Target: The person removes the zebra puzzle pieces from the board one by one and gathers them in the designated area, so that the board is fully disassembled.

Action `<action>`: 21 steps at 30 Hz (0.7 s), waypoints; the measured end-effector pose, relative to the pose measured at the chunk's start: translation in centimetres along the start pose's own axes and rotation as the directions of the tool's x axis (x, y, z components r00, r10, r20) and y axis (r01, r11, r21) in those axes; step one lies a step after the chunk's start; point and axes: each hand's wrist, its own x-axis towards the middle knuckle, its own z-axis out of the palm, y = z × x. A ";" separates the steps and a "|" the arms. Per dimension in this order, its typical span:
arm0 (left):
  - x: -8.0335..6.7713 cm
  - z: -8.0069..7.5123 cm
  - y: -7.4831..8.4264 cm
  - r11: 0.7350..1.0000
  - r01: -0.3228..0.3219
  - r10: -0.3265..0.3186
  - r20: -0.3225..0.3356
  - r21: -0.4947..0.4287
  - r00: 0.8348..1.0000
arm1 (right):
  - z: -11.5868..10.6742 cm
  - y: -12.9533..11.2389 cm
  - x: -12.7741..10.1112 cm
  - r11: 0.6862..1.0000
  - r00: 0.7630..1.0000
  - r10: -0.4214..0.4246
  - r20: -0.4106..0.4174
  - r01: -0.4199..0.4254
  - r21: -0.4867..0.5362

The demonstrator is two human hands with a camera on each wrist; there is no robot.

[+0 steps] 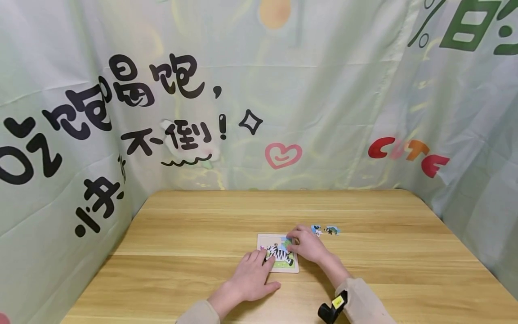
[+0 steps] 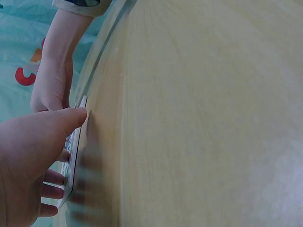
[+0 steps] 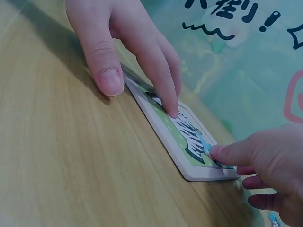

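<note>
A small zebra jigsaw puzzle in a pale tray (image 1: 278,270) lies flat on the wooden table. My left hand (image 1: 252,274) rests over its lower left side, fingers extended; in the right wrist view a fingertip (image 3: 173,113) touches the zebra picture (image 3: 187,135). My right hand (image 1: 309,245) is at the tray's upper right corner. Its thumb (image 3: 222,152) and curled fingers are at a blue-and-green puzzle piece (image 1: 286,243), partly covered by the hand. The left wrist view shows the tray (image 2: 71,165) edge-on beyond the left thumb (image 2: 78,118).
Two loose puzzle pieces, one (image 1: 316,230) and another (image 1: 332,230), lie on the table (image 1: 194,234) just beyond my right hand. A black device with a yellow label (image 1: 335,306) is on the right wrist. Printed curtains (image 1: 323,112) stand behind and beside the table.
</note>
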 end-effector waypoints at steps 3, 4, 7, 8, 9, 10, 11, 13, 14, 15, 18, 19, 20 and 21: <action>0.0 -0.1 0.0 1.000 -0.003 0.003 0.000 0.001 1.000 | -0.2 -0.2 0.0 1.000 1.000 -0.010 0.006 0.010 -0.011; 0.0 -0.1 0.0 1.000 -0.004 0.004 0.000 0.003 1.000 | -0.3 -0.2 0.1 1.000 1.000 -0.015 0.010 0.015 -0.016; 0.0 -0.1 0.0 1.000 -0.004 0.004 0.001 0.007 1.000 | -0.4 -0.3 0.2 0.999 0.999 -0.039 0.017 0.039 -0.023; -0.1 -0.1 0.0 1.000 -0.004 0.004 0.000 0.010 1.000 | -0.4 -0.3 0.3 0.999 0.999 -0.046 0.022 0.046 -0.025; -0.1 -0.1 0.0 1.000 -0.005 0.005 0.001 0.011 1.000 | -0.4 -0.3 0.3 0.998 0.998 -0.049 0.027 0.050 -0.025; -0.1 -0.1 0.0 1.000 -0.005 0.005 0.000 0.012 1.000 | -0.4 -0.2 0.4 0.998 0.998 -0.053 0.032 0.054 -0.025; -0.1 -0.1 0.0 1.000 -0.004 0.004 0.000 0.013 1.000 | -0.4 -0.2 0.4 0.998 0.998 -0.054 0.039 0.054 -0.020; -0.1 -0.1 0.1 1.000 -0.002 0.002 0.003 0.009 1.000 | -0.4 -0.1 0.5 0.998 0.997 -0.055 0.055 0.055 -0.013; -0.1 -0.1 0.1 1.000 0.000 0.000 0.003 0.006 1.000 | -0.3 0.0 0.5 0.998 0.997 -0.056 0.061 0.057 -0.016; -0.1 -0.1 0.1 1.000 0.002 -0.002 0.006 0.001 1.000 | -0.3 0.0 0.5 0.998 0.996 -0.059 0.066 0.061 -0.018; 0.0 -0.1 0.1 1.000 0.005 -0.005 0.008 -0.009 1.000 | -0.1 0.1 0.4 0.999 0.997 -0.051 0.064 0.051 -0.011; 0.0 0.0 0.1 1.000 0.005 -0.005 0.008 -0.010 1.000 | -0.1 0.0 0.3 0.999 0.997 -0.045 0.060 0.045 -0.007; 0.1 0.0 0.1 1.000 0.004 -0.004 0.008 -0.012 1.000 | -0.1 0.0 0.3 0.999 0.998 -0.034 0.053 0.034 -0.001; 0.1 0.0 0.1 1.000 0.003 -0.003 0.009 -0.012 1.000 | -0.1 0.0 0.2 1.000 0.999 -0.021 0.048 0.021 0.007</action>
